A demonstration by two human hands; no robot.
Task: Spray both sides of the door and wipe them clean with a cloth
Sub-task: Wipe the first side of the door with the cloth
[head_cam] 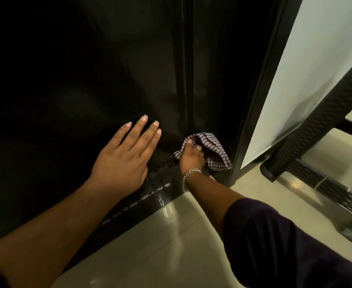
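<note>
- your left hand lies flat on the dark door, fingers straight and slightly spread, palm pressed to the glossy panel low down, grasping nothing.
- your right hand clutches a checked cloth, fingers curled into the bunched fabric, and holds it against the door's lower part, near the bottom edge and just beside the vertical groove in the panel.
- the cloth is crumpled; part of it spills past your fingers to the right, toward the door frame.
- a chain bracelet sits at your right wrist, and a ring shows on one finger of that hand.
- a dark sleeve covers your right upper arm; the left forearm is bare.
- the door's bottom strip, just under both hands, shows pale streaks and shiny patches, and meets the light tiled floor.
- right of the frame is a pale wall, and beside it a dark woven-pattern stool stands on the tiles.
- no spray bottle shows in this view.
</note>
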